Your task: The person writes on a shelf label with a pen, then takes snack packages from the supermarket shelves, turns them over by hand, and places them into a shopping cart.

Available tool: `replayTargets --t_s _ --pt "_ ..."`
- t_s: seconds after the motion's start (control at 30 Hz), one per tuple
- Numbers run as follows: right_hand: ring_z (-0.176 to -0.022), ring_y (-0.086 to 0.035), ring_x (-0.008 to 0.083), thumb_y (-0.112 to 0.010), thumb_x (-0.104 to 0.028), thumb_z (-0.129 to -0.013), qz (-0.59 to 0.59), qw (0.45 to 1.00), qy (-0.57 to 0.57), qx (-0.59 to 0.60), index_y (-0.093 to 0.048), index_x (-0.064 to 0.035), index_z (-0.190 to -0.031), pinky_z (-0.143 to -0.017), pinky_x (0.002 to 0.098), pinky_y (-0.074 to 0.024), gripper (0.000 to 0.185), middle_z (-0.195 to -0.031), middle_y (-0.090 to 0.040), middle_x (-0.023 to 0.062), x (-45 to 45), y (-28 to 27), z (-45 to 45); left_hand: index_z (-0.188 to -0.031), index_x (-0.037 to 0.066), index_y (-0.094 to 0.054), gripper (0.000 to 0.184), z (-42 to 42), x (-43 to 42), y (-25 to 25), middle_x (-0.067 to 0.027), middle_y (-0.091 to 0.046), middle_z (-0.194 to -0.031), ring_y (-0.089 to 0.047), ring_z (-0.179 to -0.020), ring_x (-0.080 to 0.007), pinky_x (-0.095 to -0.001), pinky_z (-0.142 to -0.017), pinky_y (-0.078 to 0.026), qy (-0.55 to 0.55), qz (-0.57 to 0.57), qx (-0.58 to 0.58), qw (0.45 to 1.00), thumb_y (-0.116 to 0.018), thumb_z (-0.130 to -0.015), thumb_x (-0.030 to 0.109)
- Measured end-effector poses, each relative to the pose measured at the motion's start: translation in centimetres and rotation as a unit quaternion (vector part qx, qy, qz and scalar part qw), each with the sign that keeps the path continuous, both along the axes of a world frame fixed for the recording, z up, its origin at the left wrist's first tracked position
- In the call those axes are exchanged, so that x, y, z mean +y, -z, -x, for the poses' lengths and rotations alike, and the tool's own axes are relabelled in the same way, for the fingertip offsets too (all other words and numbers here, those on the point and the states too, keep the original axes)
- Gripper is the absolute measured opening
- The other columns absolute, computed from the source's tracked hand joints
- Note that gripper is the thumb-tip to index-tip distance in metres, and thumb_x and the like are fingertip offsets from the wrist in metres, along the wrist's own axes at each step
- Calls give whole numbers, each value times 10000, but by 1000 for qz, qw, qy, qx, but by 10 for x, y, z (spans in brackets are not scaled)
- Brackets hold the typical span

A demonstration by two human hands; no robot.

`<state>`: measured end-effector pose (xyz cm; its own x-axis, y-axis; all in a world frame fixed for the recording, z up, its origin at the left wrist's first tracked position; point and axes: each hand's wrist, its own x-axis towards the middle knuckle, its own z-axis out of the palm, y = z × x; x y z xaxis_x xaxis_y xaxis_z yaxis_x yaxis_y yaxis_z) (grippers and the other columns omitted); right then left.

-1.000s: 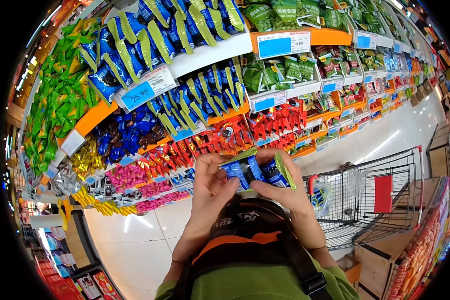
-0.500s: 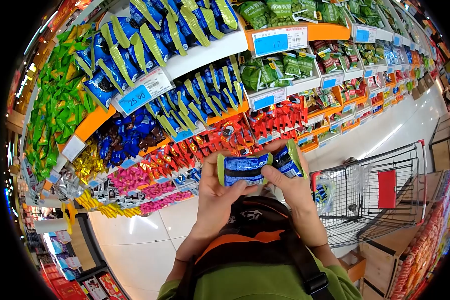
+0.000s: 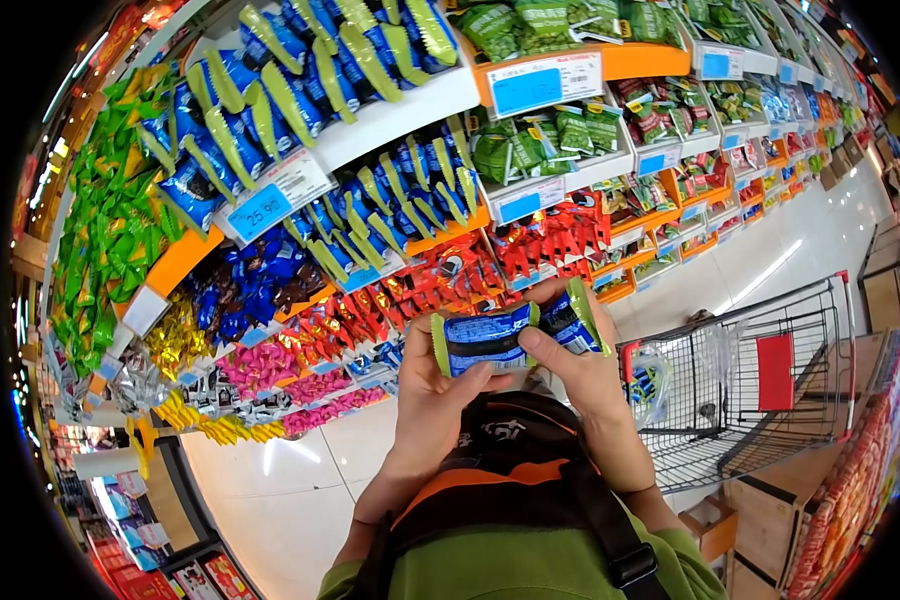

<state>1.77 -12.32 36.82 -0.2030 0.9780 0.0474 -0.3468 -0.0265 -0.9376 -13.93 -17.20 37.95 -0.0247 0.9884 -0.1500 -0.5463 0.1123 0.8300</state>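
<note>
My left hand (image 3: 425, 405) is closed around the left end of a blue snack packet (image 3: 485, 342) with yellow-green crimped ends and small white print on its upturned side. Gripped in my right hand (image 3: 588, 385) is a second blue packet (image 3: 567, 325) of the same kind, tilted. My right thumb lies over the spot where the two packets meet. Both are held side by side above a black and orange bag (image 3: 510, 440) worn at my front. Similar blue packets (image 3: 260, 110) with yellow-green ends fill the shelf bins ahead.
Tiered bins with green bags (image 3: 560, 130), red wrapped sweets (image 3: 550, 240) and pink wrapped sweets (image 3: 260, 370) stand in front. A shopping cart (image 3: 775, 370) on the right holds a clear bag (image 3: 650, 385) with blue and green packets. A price tag (image 3: 270, 200) hangs on the shelf edge.
The view has shifted slightly, so the shelves sit a little further left and lower. Both hands keep hold of the packets almost unchanged.
</note>
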Motion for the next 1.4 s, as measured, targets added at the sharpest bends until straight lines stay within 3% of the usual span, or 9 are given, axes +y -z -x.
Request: replayTargets --t_s 0.23,0.33,0.63,0.77,0.9,1.0,1.13,1.27,1.4 --pt "-985 -531 104 -767 -69 -767 -77 995 38 -47 -507 -63 -1205 -861 241 -429 509 -1101 -552 34 -9 30 -26 -1239 31 -411 491 -24 17 34 -78 -546 -1170 -554 -1072 -154 -292 -908 -457 59 -37 131 989 -658 -818 -23" --pt "-989 -570 142 -734 -60 -792 128 984 103 65 -518 -71 -1159 -782 291 -513 426 -1124 -559 45 -34 61 -69 -1340 26 -369 580 -40 23 39 -111 -531 -1219 -561 -1073 -171 -270 -875 -463 196 -39 268 942 -643 -830 -14" --pt "-752 -639 150 -647 -134 -850 413 713 562 72 -483 -142 -1044 -596 347 -521 253 -882 -622 33 -134 327 -245 -1234 -2 -488 310 -83 40 49 -148 -608 -1119 -610 -1021 -213 -311 -837 -499 301 -10 292 908 -521 -947 110" --pt "-871 -642 235 -744 -181 -771 478 667 571 -12 -418 -137 -1209 -680 447 -532 548 -1020 -613 99 -158 450 -278 -1215 -5 -502 296 -114 48 43 -149 -626 -1092 -624 -994 -216 -316 -827 -506 302 16 331 894 -521 -952 127" --pt "-1258 -379 410 -849 -376 -621 633 592 443 -227 -259 -137 -1420 -959 484 -415 1022 -1419 -262 295 -141 465 -280 -1208 -10 -496 286 -135 59 46 -160 -620 -1101 -625 -994 -214 -315 -816 -516 301 21 347 888 -517 -955 123" --pt "-1114 -473 414 -752 -339 -695 477 666 407 -404 -523 -111 -1255 -952 446 -418 647 -1291 -435 296 -142 494 -264 -1221 -5 -491 299 -145 64 54 -156 -621 -1104 -621 -1003 -211 -312 -820 -511 277 45 340 898 -524 -951 120" --pt "-1189 -447 415 -662 -307 -783 323 826 275 -371 -721 -138 -969 -1010 429 -387 258 -1122 -616 203 -119 537 -259 -1216 -4 -497 301 -153 65 65 -146 -625 -1089 -619 -1002 -215 -311 -817 -509 267 82 358 891 -535 -945 123" --pt "-1283 -427 343 -653 -383 -774 389 813 125 -416 -681 -142 -1121 -1070 388 -352 424 -1246 -565 231 -89 568 -253 -1207 -11 -498 278 -162 61 71 -146 -622 -1077 -619 -994 -217 -317 -812 -510 236 120 387 883 -514 -950 93" --pt "-956 -655 322 -640 -331 -786 413 798 217 -383 -677 -32 -1070 -870 362 -495 414 -1040 -661 227 -78 562 -255 -1211 -13 -494 281 -163 58 71 -150 -617 -1089 -619 -998 -229 -326 -814 -512 226 135 383 885 -514 -948 82"
